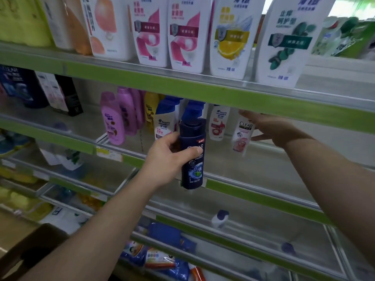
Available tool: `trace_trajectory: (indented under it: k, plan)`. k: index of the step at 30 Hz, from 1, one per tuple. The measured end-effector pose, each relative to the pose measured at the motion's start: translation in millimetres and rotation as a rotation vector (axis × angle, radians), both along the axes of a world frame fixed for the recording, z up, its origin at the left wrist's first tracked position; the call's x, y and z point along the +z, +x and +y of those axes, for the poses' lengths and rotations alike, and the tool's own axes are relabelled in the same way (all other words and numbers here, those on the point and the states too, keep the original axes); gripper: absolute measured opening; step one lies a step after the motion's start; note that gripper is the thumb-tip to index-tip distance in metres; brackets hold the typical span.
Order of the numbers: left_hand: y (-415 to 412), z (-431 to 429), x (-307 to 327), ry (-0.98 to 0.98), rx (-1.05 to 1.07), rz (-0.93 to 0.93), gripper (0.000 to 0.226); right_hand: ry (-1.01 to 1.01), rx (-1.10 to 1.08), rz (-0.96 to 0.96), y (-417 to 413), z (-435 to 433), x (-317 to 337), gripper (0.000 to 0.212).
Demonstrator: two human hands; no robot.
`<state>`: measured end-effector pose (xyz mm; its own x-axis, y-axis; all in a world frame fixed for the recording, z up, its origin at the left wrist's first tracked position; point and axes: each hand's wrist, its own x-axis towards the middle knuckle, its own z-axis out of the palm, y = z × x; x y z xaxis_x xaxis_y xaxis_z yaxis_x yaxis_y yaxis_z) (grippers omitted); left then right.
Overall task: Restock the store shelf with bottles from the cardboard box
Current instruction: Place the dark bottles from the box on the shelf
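Seemingly near-vertical, the dark bottle [192, 157] points cap-up.

"CLEAR" on white bottle [242, 136], navy bottle [192, 173], dark box [19, 86]; "head & shoulders" on blue-capped bottle [164, 122]

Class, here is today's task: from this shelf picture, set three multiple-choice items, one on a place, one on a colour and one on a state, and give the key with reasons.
1. Where is the dark blue CLEAR bottle?
A. Lying on the top shelf
B. In the left hand, in front of the middle shelf
C. On the floor

2. What colour are the shelf edge strips?
A. Red
B. Black
C. Green

3. What is the left hand doing?
A. Gripping the bottle, fingers and thumb curled round it
B. Hanging empty
C. Pressing flat on a shelf

Key:
1 B: the bottle is held up before the middle shelf's rail.
2 C: every shelf front shows a green band.
3 A: the thumb crosses the bottle's label.
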<state>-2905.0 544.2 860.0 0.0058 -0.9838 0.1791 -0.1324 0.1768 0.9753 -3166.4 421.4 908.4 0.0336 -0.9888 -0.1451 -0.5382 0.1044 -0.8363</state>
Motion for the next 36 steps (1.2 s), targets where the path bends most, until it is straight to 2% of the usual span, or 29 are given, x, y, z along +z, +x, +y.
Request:
trace_trajectory:
  k: [5,8,12,15,16,17,19,20,21,23,25,26,28,30,33,36]
  plan:
    - [3,-3,0,-0.014,-0.009,0.026,0.030,0.004,0.011,0.054,1,4,5,0.047]
    - [4,-4,-2,-0.025,-0.027,0.015,0.032,-0.046,-0.050,0.020,1,8,2,0.030]
    - [1,-8,-2,-0.034,-0.062,0.009,0.026,-0.069,-0.104,-0.031,-1,12,-4,0.044]
    - [-3,-14,-1,-0.025,-0.084,0.000,0.023,-0.073,-0.119,-0.041,-3,17,-6,0.025]
    - [-4,-16,-1,-0.014,-0.088,0.007,0.024,-0.078,-0.143,-0.032,-4,17,-8,0.026]
    - [-6,-17,0,-0.001,-0.094,0.015,0.025,-0.086,-0.181,-0.021,-7,19,-10,0.035]
    - [-10,-19,1,0.021,-0.113,0.024,0.025,-0.121,-0.301,0.005,-12,24,-15,0.070]
    - [-12,-20,2,0.030,-0.124,0.022,0.024,-0.153,-0.364,0.024,-16,28,-19,0.080]
    - [-15,-21,3,0.039,-0.138,0.019,0.024,-0.193,-0.412,0.040,-18,35,-23,0.080]
    - [-22,-21,6,0.060,-0.181,0.018,0.024,-0.274,-0.456,0.015,-18,56,-24,0.055]
    - [-31,-22,8,0.080,-0.234,0.008,0.027,-0.304,-0.383,-0.105,-16,79,-22,0.019]
    - [-36,-24,10,0.088,-0.257,0.000,0.026,-0.288,-0.281,-0.132,-13,92,-20,0.011]
    - [-49,-26,12,0.092,-0.295,-0.017,0.026,-0.202,-0.061,-0.092,-6,116,-18,0.019]
    - [-64,-28,13,0.095,-0.330,-0.016,0.032,-0.157,0.054,-0.068,0,128,-22,0.033]
    - [-90,-31,16,0.093,-0.381,-0.025,0.037,-0.224,0.016,0.030,-5,126,-37,0.045]
    - [-112,-36,14,0.087,-0.387,-0.054,0.040,-0.252,-0.044,0.158,-19,121,-44,0.041]
